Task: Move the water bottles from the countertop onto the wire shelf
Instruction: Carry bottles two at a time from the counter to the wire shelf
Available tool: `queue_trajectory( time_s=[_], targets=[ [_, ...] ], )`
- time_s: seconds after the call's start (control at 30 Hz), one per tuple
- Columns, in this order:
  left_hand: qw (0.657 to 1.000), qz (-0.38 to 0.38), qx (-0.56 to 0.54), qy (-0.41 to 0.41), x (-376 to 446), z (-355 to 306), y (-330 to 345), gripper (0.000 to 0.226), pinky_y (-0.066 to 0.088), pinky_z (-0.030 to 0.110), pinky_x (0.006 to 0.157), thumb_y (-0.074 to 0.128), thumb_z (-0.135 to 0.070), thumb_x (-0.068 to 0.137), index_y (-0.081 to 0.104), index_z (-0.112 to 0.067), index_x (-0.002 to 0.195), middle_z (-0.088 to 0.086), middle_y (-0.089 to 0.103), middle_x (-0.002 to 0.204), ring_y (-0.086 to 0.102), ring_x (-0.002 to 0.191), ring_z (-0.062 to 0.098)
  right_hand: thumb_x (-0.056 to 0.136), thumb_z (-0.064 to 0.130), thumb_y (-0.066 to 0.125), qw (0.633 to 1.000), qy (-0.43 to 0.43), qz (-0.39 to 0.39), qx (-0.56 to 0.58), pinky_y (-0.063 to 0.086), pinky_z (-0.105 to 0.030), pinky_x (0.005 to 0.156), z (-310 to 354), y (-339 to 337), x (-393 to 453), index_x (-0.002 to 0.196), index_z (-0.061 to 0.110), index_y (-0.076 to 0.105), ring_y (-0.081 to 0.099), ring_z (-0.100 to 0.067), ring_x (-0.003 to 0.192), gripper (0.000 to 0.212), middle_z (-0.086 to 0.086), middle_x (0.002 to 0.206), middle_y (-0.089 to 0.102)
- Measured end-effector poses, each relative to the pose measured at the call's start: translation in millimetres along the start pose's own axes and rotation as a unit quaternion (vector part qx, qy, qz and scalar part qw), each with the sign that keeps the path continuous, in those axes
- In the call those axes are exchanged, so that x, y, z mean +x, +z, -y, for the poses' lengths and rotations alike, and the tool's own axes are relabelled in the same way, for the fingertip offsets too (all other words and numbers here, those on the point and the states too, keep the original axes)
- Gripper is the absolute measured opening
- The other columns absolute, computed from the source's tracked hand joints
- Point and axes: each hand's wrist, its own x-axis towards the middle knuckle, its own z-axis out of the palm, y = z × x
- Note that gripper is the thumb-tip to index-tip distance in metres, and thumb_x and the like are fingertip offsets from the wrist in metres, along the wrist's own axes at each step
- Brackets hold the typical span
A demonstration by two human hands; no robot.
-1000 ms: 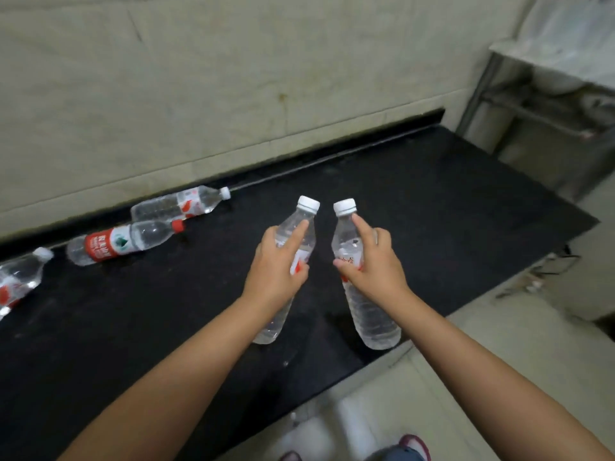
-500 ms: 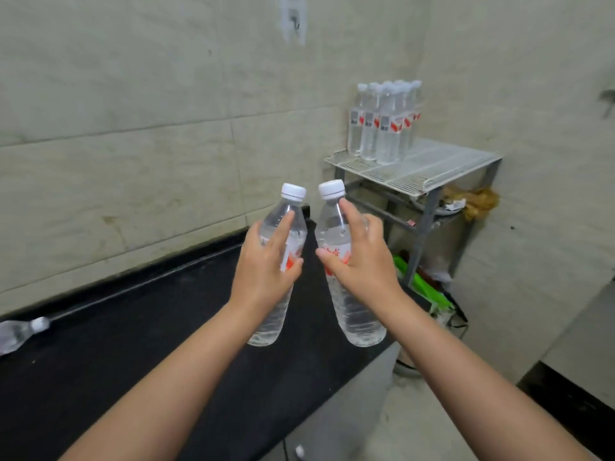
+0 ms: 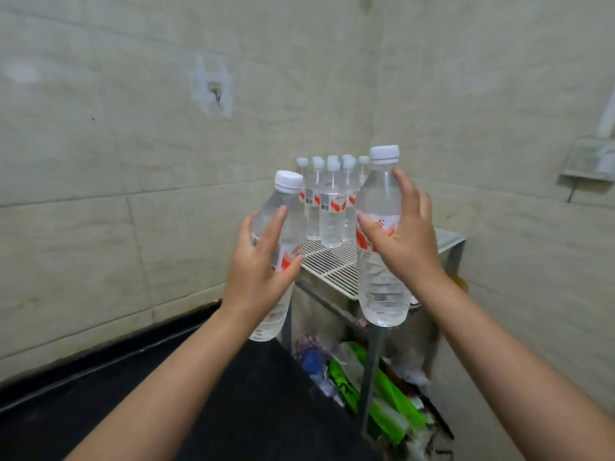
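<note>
left hand & right hand, fingers wrapped mid-label round a full bottle each; prob. heavyish, slick, squashy — hold firm.

I am seeing two clear bottles showing white caps and red-and-white labels, a white wire shelf carrying clear white-capped bottles, a black countertop, pale beige wall tiles, and bright green packaging.
</note>
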Motion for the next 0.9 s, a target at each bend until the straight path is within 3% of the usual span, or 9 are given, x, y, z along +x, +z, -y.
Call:
queue_trajectory(
  time_s=[0.1, 0.2, 0.27, 0.37, 0.5, 0.67, 0.73, 0.83, 0.9],
  targets=[
    [1.000, -0.007, -0.007, -0.014, 40.6, 13.3, 49.3, 0.064, 0.043, 0.026, 0.074, 0.060, -0.032, 0.073, 0.028, -0.027, 0.128, 0.034, 0.046, 0.122, 0.054, 0.072, 0.012, 0.083, 0.028, 0.064, 1.000, -0.008, -0.005, 0.006, 0.030, -0.017, 0.079, -43.3, 11.9, 51.4, 0.142, 0.024, 0.025, 0.036, -0.004, 0.096, 0.070, -0.011, 0.135, 0.035],
    [0.999, -0.017, -0.012, -0.026, 77.3, 27.5, 98.1, 0.062, 0.042, 0.028, 0.073, 0.057, -0.035, 0.072, 0.030, -0.028, 0.128, 0.034, 0.046, 0.123, 0.055, 0.063, 0.014, 0.072, 0.048, 0.057, 0.999, -0.019, -0.029, 0.020, 0.030, -0.017, 0.081, -87.8, 22.3, 94.2, 0.141, 0.019, 0.027, 0.035, -0.003, 0.101, 0.081, -0.013, 0.132, 0.037],
    [0.999, -0.018, -0.023, -0.043, 94.2, 32.2, 130.1, 0.062, 0.042, 0.028, 0.075, 0.058, -0.033, 0.073, 0.029, -0.030, 0.128, 0.032, 0.044, 0.125, 0.050, 0.060, 0.006, 0.065, 0.056, 0.045, 0.998, -0.020, -0.050, 0.029, 0.031, -0.018, 0.083, -117.8, 29.2, 117.7, 0.140, 0.014, 0.029, 0.035, -0.005, 0.105, 0.087, -0.015, 0.132, 0.037],
    [0.997, -0.022, -0.022, -0.065, 107.3, 35.4, 176.6, 0.067, 0.040, 0.027, 0.074, 0.066, -0.023, 0.072, 0.027, -0.033, 0.126, 0.030, 0.041, 0.131, 0.040, 0.065, -0.011, 0.068, 0.051, 0.050, 0.997, -0.014, -0.064, 0.049, 0.031, -0.018, 0.084, -162.0, 39.3, 147.5, 0.140, 0.010, 0.029, 0.035, -0.008, 0.107, 0.085, -0.020, 0.133, 0.036],
    [0.996, -0.010, -0.001, -0.094, 115.9, 34.4, 236.7, 0.074, 0.036, 0.026, 0.082, 0.071, -0.012, 0.077, 0.021, -0.041, 0.123, 0.026, 0.031, 0.141, 0.042, 0.072, -0.010, 0.066, 0.055, 0.045, 0.996, -0.025, -0.040, 0.069, 0.029, -0.018, 0.085, -221.8, 57.0, 184.4, 0.141, 0.011, 0.028, 0.035, -0.007, 0.107, 0.089, -0.018, 0.133, 0.035],
    [0.990, -0.028, 0.062, -0.121, 141.5, 31.6, 315.4, 0.073, 0.036, 0.027, 0.081, 0.070, -0.016, 0.078, 0.018, -0.042, 0.122, 0.025, 0.031, 0.141, 0.046, 0.090, 0.011, 0.066, 0.054, 0.045, 0.990, -0.065, 0.021, 0.123, 0.028, -0.013, 0.086, -296.9, 83.3, 233.9, 0.140, 0.008, 0.029, 0.038, -0.011, 0.108, 0.088, -0.021, 0.133, 0.036],
    [0.985, -0.051, 0.081, -0.145, 154.0, 35.1, 341.4, 0.073, 0.035, 0.028, 0.082, 0.069, -0.017, 0.080, 0.016, -0.043, 0.122, 0.025, 0.028, 0.141, 0.047, 0.091, 0.016, 0.067, 0.054, 0.045, 0.986, -0.070, 0.050, 0.141, 0.031, -0.021, 0.089, -317.6, 93.2, 251.2, 0.140, 0.008, 0.029, 0.041, -0.015, 0.112, 0.088, -0.022, 0.134, 0.035],
    [0.970, -0.099, 0.113, -0.190, 169.1, 36.2, 380.6, 0.072, 0.030, 0.028, 0.089, 0.068, -0.015, 0.080, 0.014, -0.043, 0.120, 0.027, 0.025, 0.141, 0.040, 0.118, 0.032, 0.071, 0.050, 0.049, 0.980, -0.076, 0.082, 0.167, 0.032, -0.027, 0.092, -346.4, 104.4, 270.1, 0.140, 0.005, 0.028, 0.041, -0.031, 0.123, 0.085, -0.023, 0.133, 0.035],
    [0.962, -0.120, 0.138, -0.204, 179.0, 36.8, 405.4, 0.071, 0.025, 0.030, 0.094, 0.068, -0.013, 0.079, 0.017, -0.040, 0.120, 0.029, 0.025, 0.140, 0.032, 0.128, 0.039, 0.074, 0.050, 0.041, 0.976, -0.082, 0.086, 0.184, 0.029, -0.026, 0.094, -360.4, 109.7, 281.1, 0.138, 0.000, 0.030, 0.037, -0.031, 0.123, 0.083, -0.026, 0.132, 0.037]
  ],
)
